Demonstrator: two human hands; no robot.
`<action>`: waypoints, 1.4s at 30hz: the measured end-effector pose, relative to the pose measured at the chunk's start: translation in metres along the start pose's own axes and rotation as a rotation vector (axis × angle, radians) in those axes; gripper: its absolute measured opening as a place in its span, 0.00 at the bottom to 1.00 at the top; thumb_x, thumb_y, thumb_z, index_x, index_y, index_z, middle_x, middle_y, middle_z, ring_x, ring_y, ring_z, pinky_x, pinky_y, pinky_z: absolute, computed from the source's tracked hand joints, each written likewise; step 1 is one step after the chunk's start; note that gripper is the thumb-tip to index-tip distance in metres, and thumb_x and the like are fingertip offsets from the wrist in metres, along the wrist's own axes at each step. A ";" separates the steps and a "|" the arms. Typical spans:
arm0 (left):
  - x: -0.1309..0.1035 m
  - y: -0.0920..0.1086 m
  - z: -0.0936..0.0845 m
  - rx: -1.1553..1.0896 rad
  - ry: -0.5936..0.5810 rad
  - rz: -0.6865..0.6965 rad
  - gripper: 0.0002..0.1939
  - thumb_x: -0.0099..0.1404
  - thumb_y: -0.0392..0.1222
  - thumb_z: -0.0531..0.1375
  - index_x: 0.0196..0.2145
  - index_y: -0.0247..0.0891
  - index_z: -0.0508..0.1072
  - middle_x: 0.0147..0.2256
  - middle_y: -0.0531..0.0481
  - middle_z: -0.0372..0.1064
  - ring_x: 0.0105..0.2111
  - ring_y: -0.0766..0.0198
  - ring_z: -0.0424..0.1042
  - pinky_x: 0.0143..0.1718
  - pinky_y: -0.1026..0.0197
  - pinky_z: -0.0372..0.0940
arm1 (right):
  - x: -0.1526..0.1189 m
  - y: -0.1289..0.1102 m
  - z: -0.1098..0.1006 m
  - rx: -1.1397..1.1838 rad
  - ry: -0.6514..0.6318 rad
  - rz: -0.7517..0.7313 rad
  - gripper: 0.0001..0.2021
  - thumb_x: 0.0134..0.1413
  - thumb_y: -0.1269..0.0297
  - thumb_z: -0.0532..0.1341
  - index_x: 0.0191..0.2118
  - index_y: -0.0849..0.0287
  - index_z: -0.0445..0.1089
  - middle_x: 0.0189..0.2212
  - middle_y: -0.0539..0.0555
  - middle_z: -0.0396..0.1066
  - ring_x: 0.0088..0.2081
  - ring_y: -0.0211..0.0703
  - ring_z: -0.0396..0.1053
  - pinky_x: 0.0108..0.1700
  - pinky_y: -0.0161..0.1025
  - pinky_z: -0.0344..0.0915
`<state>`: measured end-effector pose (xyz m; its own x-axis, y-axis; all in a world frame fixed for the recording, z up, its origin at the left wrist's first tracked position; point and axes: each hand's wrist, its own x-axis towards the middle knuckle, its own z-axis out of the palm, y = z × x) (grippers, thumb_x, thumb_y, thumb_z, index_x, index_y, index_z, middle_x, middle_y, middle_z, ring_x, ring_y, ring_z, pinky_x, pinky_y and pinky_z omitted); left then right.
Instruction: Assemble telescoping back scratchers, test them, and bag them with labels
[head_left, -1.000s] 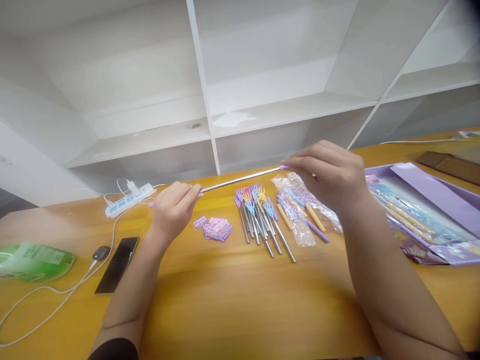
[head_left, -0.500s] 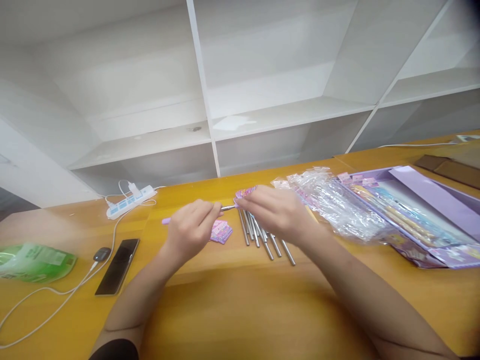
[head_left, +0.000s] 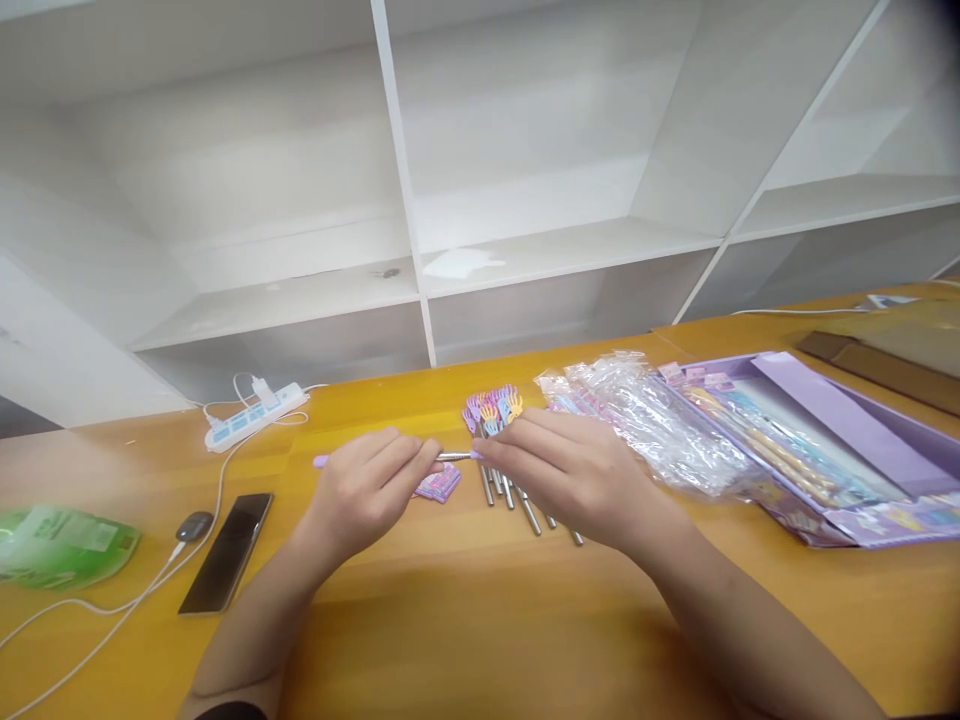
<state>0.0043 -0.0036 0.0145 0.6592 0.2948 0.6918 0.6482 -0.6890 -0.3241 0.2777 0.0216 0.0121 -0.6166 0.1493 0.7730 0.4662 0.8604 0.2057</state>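
My left hand [head_left: 373, 487] is closed around a thin stick with a silvery section [head_left: 454, 457] and a lilac end that pokes out at the left. The fingertips of my right hand [head_left: 566, 470] pinch the stick's other end, where a bit of lilac shows. Behind my right hand lie several metal rods [head_left: 531, 515] with colourful hand-shaped tops [head_left: 493, 405], partly hidden by it. A small stack of pink and purple cards [head_left: 439, 484] rests on the table between my hands.
Clear plastic bags [head_left: 652, 430] and an open purple box [head_left: 840, 515] holding packaged sticks lie to the right. At the left are a power strip [head_left: 255, 417], a black phone [head_left: 227, 553], a white cable and a green package [head_left: 67, 545]. White shelves [head_left: 525, 270] stand behind the table [head_left: 450, 620].
The view has shifted slightly. My right hand has moved down off the colourful tops, which now show more. Both hands still hold the stick.
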 end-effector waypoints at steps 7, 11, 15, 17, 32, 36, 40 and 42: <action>-0.002 -0.002 -0.006 -0.023 0.027 0.003 0.05 0.73 0.30 0.65 0.45 0.34 0.75 0.30 0.51 0.72 0.26 0.65 0.59 0.29 0.56 0.52 | 0.001 -0.008 -0.002 0.065 0.032 0.060 0.10 0.66 0.79 0.65 0.50 0.64 0.76 0.34 0.53 0.76 0.33 0.40 0.64 0.33 0.40 0.59; -0.002 -0.001 -0.011 -0.036 0.044 0.009 0.07 0.72 0.31 0.66 0.47 0.34 0.75 0.29 0.51 0.72 0.27 0.64 0.59 0.29 0.56 0.52 | 0.002 -0.015 -0.004 0.071 0.049 0.085 0.09 0.66 0.78 0.66 0.49 0.64 0.76 0.36 0.54 0.77 0.34 0.40 0.67 0.34 0.40 0.60; -0.003 0.000 -0.016 -0.055 0.038 0.018 0.09 0.72 0.30 0.66 0.48 0.34 0.75 0.32 0.49 0.76 0.27 0.63 0.61 0.30 0.56 0.54 | 0.004 -0.021 -0.007 0.048 0.061 0.068 0.08 0.66 0.78 0.65 0.48 0.65 0.76 0.34 0.54 0.76 0.33 0.40 0.64 0.34 0.41 0.57; -0.004 0.000 -0.019 -0.058 0.034 0.025 0.11 0.71 0.30 0.67 0.49 0.34 0.74 0.34 0.48 0.77 0.28 0.63 0.63 0.31 0.56 0.56 | 0.004 -0.023 -0.008 0.041 0.068 0.062 0.08 0.66 0.78 0.65 0.48 0.65 0.76 0.34 0.54 0.76 0.33 0.40 0.63 0.34 0.41 0.56; 0.016 0.020 -0.044 0.076 -0.027 -0.136 0.09 0.73 0.31 0.66 0.48 0.37 0.73 0.38 0.48 0.78 0.37 0.58 0.70 0.41 0.52 0.61 | 0.007 -0.031 -0.010 0.024 0.056 0.116 0.07 0.69 0.75 0.63 0.49 0.63 0.75 0.40 0.55 0.79 0.37 0.42 0.69 0.37 0.43 0.60; 0.028 0.028 -0.047 0.057 -0.063 -0.223 0.06 0.75 0.34 0.64 0.48 0.39 0.73 0.38 0.49 0.77 0.38 0.59 0.68 0.41 0.53 0.60 | 0.008 -0.025 -0.015 0.011 0.102 0.125 0.06 0.71 0.72 0.63 0.50 0.62 0.74 0.41 0.55 0.79 0.38 0.42 0.69 0.39 0.43 0.63; 0.034 0.036 -0.045 0.063 -0.016 -0.248 0.06 0.74 0.33 0.65 0.47 0.40 0.74 0.38 0.50 0.77 0.38 0.60 0.69 0.41 0.54 0.60 | 0.004 -0.020 -0.017 -0.005 0.138 0.123 0.08 0.70 0.72 0.64 0.51 0.60 0.73 0.44 0.56 0.80 0.42 0.45 0.72 0.43 0.43 0.65; 0.033 0.039 -0.043 0.067 0.014 -0.234 0.07 0.74 0.33 0.65 0.47 0.40 0.75 0.38 0.50 0.77 0.37 0.59 0.69 0.40 0.54 0.60 | 0.002 -0.020 -0.018 -0.015 0.133 0.113 0.08 0.69 0.74 0.64 0.51 0.59 0.73 0.45 0.56 0.80 0.44 0.45 0.73 0.45 0.44 0.65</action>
<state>0.0353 -0.0493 0.0529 0.4830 0.4315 0.7619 0.8069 -0.5572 -0.1959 0.2788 -0.0041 0.0200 -0.4705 0.1783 0.8642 0.5379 0.8343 0.1207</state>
